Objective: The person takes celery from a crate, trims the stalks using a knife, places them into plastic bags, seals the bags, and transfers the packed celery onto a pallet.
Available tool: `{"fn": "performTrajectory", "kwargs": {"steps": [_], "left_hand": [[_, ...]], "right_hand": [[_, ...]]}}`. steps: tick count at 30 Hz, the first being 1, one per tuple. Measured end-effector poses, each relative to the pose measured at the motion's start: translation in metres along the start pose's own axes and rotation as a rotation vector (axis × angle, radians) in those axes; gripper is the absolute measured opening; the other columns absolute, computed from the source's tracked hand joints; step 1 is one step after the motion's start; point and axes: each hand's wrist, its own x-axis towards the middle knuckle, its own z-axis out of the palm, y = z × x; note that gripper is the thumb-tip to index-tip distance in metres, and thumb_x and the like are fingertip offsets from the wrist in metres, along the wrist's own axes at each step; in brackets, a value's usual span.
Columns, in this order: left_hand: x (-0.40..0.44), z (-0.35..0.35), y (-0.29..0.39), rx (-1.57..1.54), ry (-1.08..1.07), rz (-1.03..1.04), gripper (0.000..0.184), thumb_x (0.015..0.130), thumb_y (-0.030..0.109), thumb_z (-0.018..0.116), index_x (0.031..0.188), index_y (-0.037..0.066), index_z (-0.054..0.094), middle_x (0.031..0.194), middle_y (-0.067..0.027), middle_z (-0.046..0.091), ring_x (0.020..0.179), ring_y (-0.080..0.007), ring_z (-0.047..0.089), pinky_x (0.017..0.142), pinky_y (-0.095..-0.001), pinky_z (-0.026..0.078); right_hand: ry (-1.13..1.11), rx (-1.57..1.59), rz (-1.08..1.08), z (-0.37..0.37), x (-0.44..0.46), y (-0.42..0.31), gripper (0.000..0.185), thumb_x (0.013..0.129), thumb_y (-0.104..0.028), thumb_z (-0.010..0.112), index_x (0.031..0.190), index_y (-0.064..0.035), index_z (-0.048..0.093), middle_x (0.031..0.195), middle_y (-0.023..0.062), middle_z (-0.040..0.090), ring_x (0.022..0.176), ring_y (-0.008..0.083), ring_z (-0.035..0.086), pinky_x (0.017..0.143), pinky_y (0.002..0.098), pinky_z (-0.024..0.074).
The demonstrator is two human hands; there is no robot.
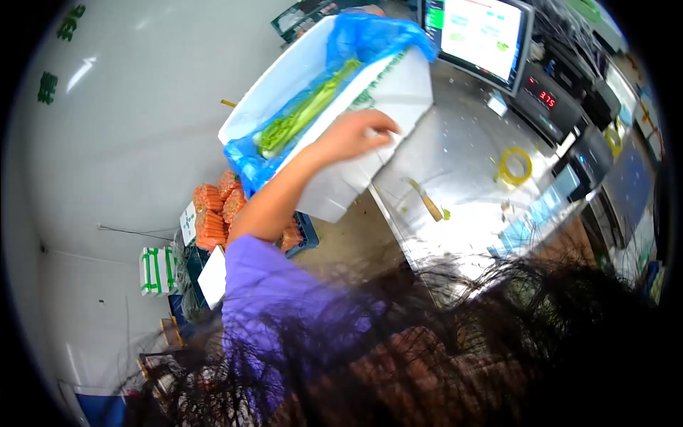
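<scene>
My left hand [361, 135] reaches from a purple sleeve over the near side of a white foam box [409, 92]. Its fingers are loosely curled, with a gap between thumb and forefinger, and nothing shows in it. Inside the box, a blue plastic liner [363, 35] surrounds a bunch of green leafy stalks [306, 112]. Just right of the box, a knife with a wooden handle [431, 208] lies on the metal table [462, 128]. My right hand is not in view.
A screen [484, 35] and a device with red digits [546, 98] stand at the upper right. A yellow tape roll [515, 166] lies on the table. Bags of carrots [210, 217] are stacked left of my arm. Dark hair covers the bottom of the view.
</scene>
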Motion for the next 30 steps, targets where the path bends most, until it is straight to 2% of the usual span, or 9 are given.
{"fn": "performTrajectory", "kwargs": {"steps": [3, 4, 8, 10, 13, 15, 18, 23, 30], "left_hand": [[-0.039, -0.084, -0.106, -0.131, 0.105, -0.422, 0.012, 0.083, 0.015, 0.058, 0.086, 0.004, 0.061, 0.078, -0.001, 0.06, 0.072, -0.0096, 0.055, 0.066, -0.0233, 0.043], [-0.055, -0.108, -0.145, -0.286, -0.075, -0.584, 0.015, 0.084, 0.02, 0.057, 0.085, 0.005, 0.06, 0.075, -0.0007, 0.058, 0.068, -0.0096, 0.054, 0.064, -0.0226, 0.043], [-0.102, -0.114, -0.26, -0.115, -0.464, -0.976, 0.023, 0.079, 0.024, 0.056, 0.082, 0.002, 0.062, 0.076, -0.0063, 0.063, 0.057, -0.0153, 0.055, 0.053, -0.0292, 0.045], [-0.093, -0.133, -0.28, 0.022, -0.668, -1.005, 0.026, 0.078, 0.024, 0.056, 0.087, 0.001, 0.062, 0.079, -0.0086, 0.064, 0.057, -0.0199, 0.057, 0.054, -0.0331, 0.047], [-0.06, -0.152, -0.301, 0.438, -0.705, -0.742, 0.036, 0.076, 0.029, 0.057, 0.097, 0.0, 0.06, 0.088, -0.0126, 0.065, 0.069, -0.0281, 0.062, 0.064, -0.039, 0.05], [-0.059, -0.171, -0.313, 0.569, -0.199, -0.698, 0.047, 0.073, 0.035, 0.061, 0.105, 0.001, 0.056, 0.097, -0.0165, 0.064, 0.085, -0.0325, 0.062, 0.073, -0.0425, 0.049], [-0.058, -0.18, -0.325, 0.505, -0.024, -0.779, 0.057, 0.073, 0.046, 0.062, 0.108, 0.003, 0.05, 0.097, -0.018, 0.063, 0.09, -0.0344, 0.06, 0.075, -0.0437, 0.047], [-0.074, -0.145, -0.289, 0.51, -0.503, -0.573, 0.082, 0.063, 0.049, 0.073, 0.121, 0.004, 0.038, 0.119, -0.0203, 0.05, 0.1, -0.0368, 0.054, 0.077, -0.0439, 0.047], [-0.106, -0.136, -0.262, 0.595, -0.503, -0.682, 0.122, 0.051, 0.046, 0.081, 0.142, 0.015, 0.005, 0.14, -0.0171, 0.023, 0.114, -0.0377, 0.041, 0.085, -0.0504, 0.043]], "right_hand": [[0.294, -0.183, -0.275, 0.061, 0.051, -0.082, 0.05, 0.088, -0.026, 0.053, 0.131, -0.0028, 0.041, 0.107, 0.0108, 0.059, 0.093, 0.019, 0.056, 0.079, 0.027, 0.0426], [0.292, -0.182, -0.407, 0.123, 0.043, -0.148, 0.05, 0.087, -0.024, 0.054, 0.131, -0.0022, 0.041, 0.108, 0.0111, 0.059, 0.095, 0.0188, 0.055, 0.081, 0.0275, 0.042], [-0.031, -0.275, -0.48, 0.225, 0.155, -0.222, 0.051, 0.081, -0.016, 0.059, 0.128, -0.0009, 0.044, 0.107, 0.0158, 0.061, 0.098, 0.0228, 0.058, 0.084, 0.0316, 0.044], [-0.114, -0.406, -0.528, 0.253, 0.128, -0.286, 0.05, 0.079, -0.014, 0.061, 0.125, -0.0008, 0.047, 0.105, 0.0184, 0.062, 0.097, 0.026, 0.06, 0.083, 0.0335, 0.0458], [-0.016, -0.704, -0.849, 0.348, 0.104, -0.4, 0.044, 0.077, -0.014, 0.062, 0.119, -0.0023, 0.052, 0.101, 0.0181, 0.063, 0.095, 0.0289, 0.061, 0.081, 0.0342, 0.0472], [-0.125, -0.674, -0.829, 0.387, 0.114, -0.437, 0.047, 0.08, -0.015, 0.062, 0.124, -0.0062, 0.048, 0.107, 0.0148, 0.061, 0.099, 0.0257, 0.059, 0.085, 0.0334, 0.0459], [-0.097, -0.615, -1.046, 0.434, 0.115, -0.475, 0.033, 0.078, -0.015, 0.062, 0.11, -0.0058, 0.059, 0.095, 0.0147, 0.065, 0.086, 0.0315, 0.062, 0.077, 0.036, 0.0481], [0.04, -0.66, -1.197, 0.481, 0.138, -0.507, 0.019, 0.078, -0.013, 0.06, 0.095, -0.0067, 0.065, 0.084, 0.0125, 0.066, 0.076, 0.0304, 0.062, 0.067, 0.0372, 0.0486], [0.148, -0.53, -1.363, 0.536, 0.196, -0.508, 0.015, 0.072, -0.013, 0.06, 0.085, -0.0091, 0.068, 0.069, 0.0094, 0.064, 0.065, 0.0266, 0.061, 0.061, 0.0372, 0.0484]]}}
